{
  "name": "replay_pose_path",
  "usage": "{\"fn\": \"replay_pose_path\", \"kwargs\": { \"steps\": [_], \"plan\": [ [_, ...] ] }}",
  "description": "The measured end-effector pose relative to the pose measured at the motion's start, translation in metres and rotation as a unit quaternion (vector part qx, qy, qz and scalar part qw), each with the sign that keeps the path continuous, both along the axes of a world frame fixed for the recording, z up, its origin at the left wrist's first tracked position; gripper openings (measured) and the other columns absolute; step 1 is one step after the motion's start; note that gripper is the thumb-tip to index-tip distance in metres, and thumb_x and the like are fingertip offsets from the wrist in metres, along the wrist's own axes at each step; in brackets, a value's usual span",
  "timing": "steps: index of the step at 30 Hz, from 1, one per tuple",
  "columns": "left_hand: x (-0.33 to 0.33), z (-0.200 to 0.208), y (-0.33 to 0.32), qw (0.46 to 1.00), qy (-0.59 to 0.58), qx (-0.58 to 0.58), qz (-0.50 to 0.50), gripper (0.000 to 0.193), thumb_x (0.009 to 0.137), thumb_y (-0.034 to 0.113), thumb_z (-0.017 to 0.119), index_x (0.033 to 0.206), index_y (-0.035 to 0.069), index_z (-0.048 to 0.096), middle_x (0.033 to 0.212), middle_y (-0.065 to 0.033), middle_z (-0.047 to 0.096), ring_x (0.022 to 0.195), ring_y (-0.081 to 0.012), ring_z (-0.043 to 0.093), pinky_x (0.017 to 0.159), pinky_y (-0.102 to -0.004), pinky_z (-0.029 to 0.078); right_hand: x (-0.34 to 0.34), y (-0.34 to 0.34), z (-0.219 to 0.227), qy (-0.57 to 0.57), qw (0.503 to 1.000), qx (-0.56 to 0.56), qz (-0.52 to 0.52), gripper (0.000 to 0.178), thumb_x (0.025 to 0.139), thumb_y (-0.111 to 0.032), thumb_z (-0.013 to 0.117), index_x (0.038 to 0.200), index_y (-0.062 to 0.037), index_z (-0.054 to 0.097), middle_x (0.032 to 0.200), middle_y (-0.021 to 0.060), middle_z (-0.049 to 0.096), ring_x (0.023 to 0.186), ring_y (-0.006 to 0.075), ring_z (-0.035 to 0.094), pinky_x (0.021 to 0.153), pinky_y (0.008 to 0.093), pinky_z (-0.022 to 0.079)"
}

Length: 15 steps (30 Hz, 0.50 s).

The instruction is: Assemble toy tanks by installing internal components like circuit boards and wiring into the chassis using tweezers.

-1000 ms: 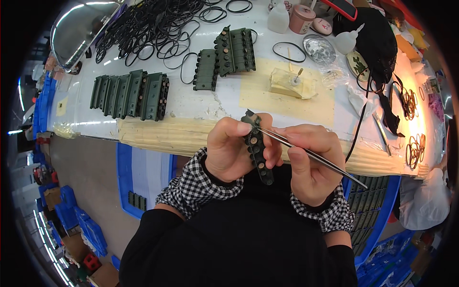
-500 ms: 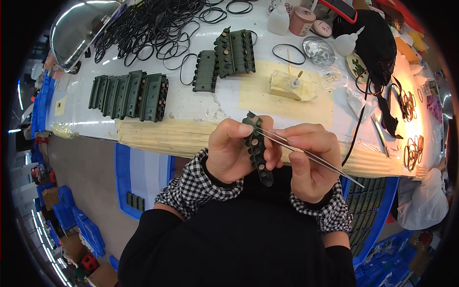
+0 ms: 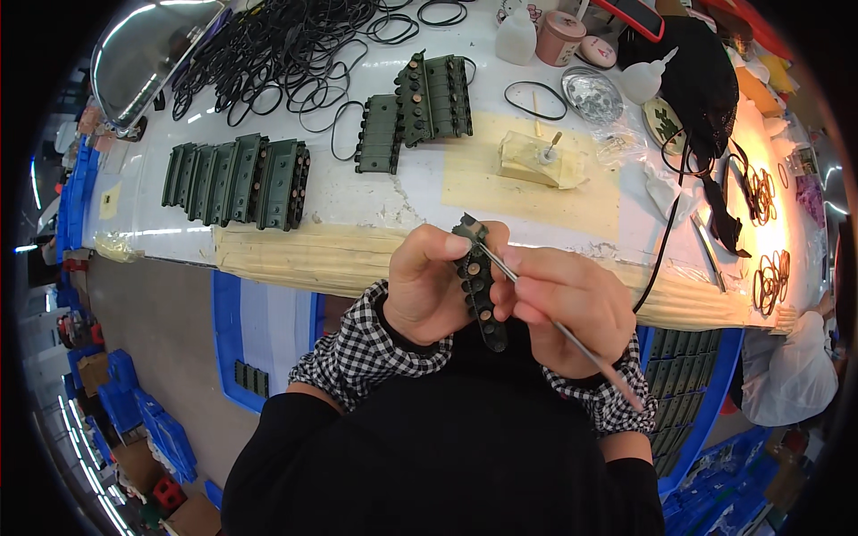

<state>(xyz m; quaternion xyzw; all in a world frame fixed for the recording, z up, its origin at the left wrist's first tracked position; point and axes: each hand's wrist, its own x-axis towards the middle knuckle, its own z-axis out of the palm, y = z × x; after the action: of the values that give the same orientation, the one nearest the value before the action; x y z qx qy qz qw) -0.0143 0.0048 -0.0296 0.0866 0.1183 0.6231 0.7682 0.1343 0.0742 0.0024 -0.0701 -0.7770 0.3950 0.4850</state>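
Observation:
Between the thumb and fingers of my left hand [image 3: 420, 290] is a dark green toy tank hull [image 3: 483, 310], held roughly upright with a row of small round wheels along it. My right hand [image 3: 581, 299] is closed around slim metal tweezers [image 3: 570, 339], whose tips meet the hull near its upper end. The fingers hide what the tips touch. On the table ahead stand a row of similar green hulls [image 3: 234, 183], and a smaller group of green hulls [image 3: 438, 100] lies to its right.
A heap of black rubber belts [image 3: 268, 54] covers the far left table. Beyond my hands a taped block [image 3: 541, 161] holds a small pin. White squeeze bottles [image 3: 517, 37] and a foil dish [image 3: 593, 94] stand farther back. Blue trays [image 3: 223, 339] with green pieces sit below the table edge.
My right hand has shifted left, closer to the hull, and the tweezers have turned steeper. The left hand and hull have barely moved.

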Motion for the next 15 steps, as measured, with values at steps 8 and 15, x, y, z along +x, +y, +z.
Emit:
{"fn": "replay_pose_path", "kwargs": {
  "steps": [8,15],
  "plan": [
    [-0.003,-0.006,0.014,1.000,-0.008,0.013,-0.018,0.037,0.081,0.042,0.048,0.079,0.006,0.056,0.072,-0.0077,0.055,0.067,-0.0217,0.054,0.076,-0.0386,0.048,0.016,0.031,0.015,-0.048,0.983,-0.092,-0.151,0.009,0.087,-0.008,0.067,0.092,-0.0003,0.065,0.082,0.0118,0.063,0.072,0.0246,0.062,0.068,0.0358,0.051],
    [0.003,-0.008,0.029,0.996,-0.070,-0.030,-0.044,0.038,0.081,0.044,0.047,0.077,0.007,0.057,0.073,-0.0073,0.055,0.067,-0.0223,0.054,0.076,-0.0391,0.046,-0.009,0.085,0.009,-0.215,0.928,0.125,-0.275,0.014,0.079,-0.007,0.072,0.091,-0.0050,0.066,0.076,0.0083,0.061,0.074,0.0256,0.056,0.064,0.0349,0.045]
  ]
}}
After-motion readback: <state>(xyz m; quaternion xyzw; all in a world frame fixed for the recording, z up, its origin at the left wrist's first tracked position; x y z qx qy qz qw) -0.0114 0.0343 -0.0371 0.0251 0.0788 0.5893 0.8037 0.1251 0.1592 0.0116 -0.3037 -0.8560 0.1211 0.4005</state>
